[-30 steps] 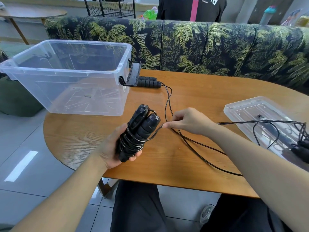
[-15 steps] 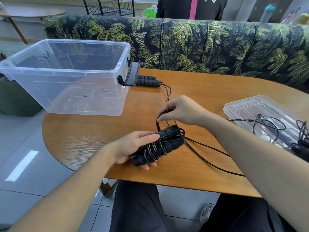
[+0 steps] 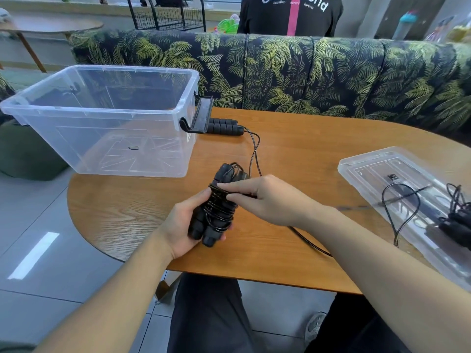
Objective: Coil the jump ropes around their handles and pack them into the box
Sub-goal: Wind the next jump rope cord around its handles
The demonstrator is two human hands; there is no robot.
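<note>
A: How should this wrap go?

B: Keep the turns snug and side by side on the handles (image 3: 215,212), and keep the cord taut as it feeds in. I'd judge the slack trailing off to the right could snag on the tabletop (image 3: 293,154) edge, so draw it in a bit at a time. Tuck the tail under a turn at the end, or the coil may spring loose on the way to the box (image 3: 102,115).

A: What's the left hand (image 3: 182,226) doing?

B: It's curled round the two handles at centre frame, just above the tabletop, thumb on the left side of the coil and fingers underneath.

A: And the right hand (image 3: 267,200)?

B: Its fingers lie nearly straight and close together across the top of the coil. It seems to be pinching the cord (image 3: 309,242) against the turns, but the pinch itself is hidden, so I can't be sure.

A: Where's everything else?

B: The box sits empty at upper left. A second rope (image 3: 224,126) lies just right of it, its handles beside the box's black latch. A third rope (image 3: 456,220) rests on the lid (image 3: 369,169) at the right edge.
</note>
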